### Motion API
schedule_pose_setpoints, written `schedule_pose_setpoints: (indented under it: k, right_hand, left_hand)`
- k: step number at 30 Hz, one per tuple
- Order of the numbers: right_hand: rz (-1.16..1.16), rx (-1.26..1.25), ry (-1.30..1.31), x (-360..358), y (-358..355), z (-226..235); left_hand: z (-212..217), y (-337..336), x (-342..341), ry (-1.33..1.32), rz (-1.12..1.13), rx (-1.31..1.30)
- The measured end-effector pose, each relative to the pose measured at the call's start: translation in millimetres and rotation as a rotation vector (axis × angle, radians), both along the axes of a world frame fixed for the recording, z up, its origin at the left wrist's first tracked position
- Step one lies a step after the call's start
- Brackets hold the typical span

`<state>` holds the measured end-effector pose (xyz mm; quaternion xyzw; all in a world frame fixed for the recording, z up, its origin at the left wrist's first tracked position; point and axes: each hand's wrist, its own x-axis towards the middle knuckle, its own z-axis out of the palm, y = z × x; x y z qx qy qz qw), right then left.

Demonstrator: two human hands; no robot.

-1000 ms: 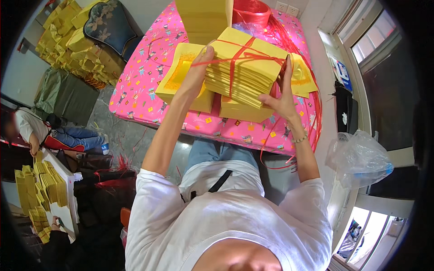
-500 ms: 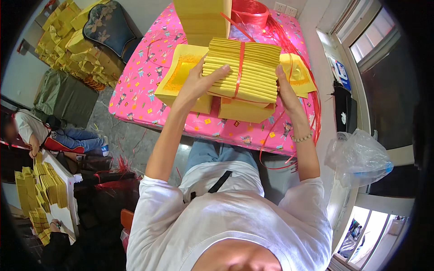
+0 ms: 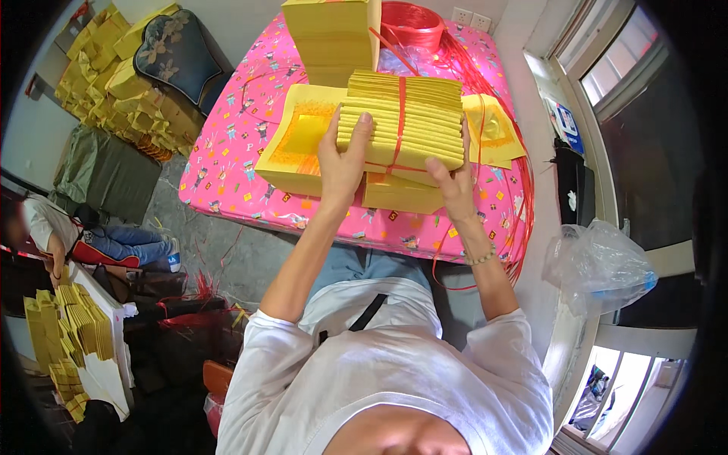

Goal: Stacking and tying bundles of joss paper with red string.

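Gripping yellow bundle w/ L hand & R hand; red ribbon already strapping it, tall stack behind showing none.

- Rm mostly bright
- Low R window near blown out w/ daylight
- Lower L v. dark
- Glare on plastic bag
- Fisheye: edges bent, blk corners
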<state>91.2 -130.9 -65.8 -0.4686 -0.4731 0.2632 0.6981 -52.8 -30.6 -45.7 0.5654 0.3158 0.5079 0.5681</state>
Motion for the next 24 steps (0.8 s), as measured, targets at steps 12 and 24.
schedule_pose_setpoints:
  k: [12,24]
  right_hand:
    - [-0.073,0.052,0.039,0,-10,-1]
    - [-0.145,-0.056,0.242,10,3,22]
  left_hand:
    - [-3,-27,5,-0.087,0.067,0.086]
    - [-3,-8,3,-0.039,0.122,-0.072]
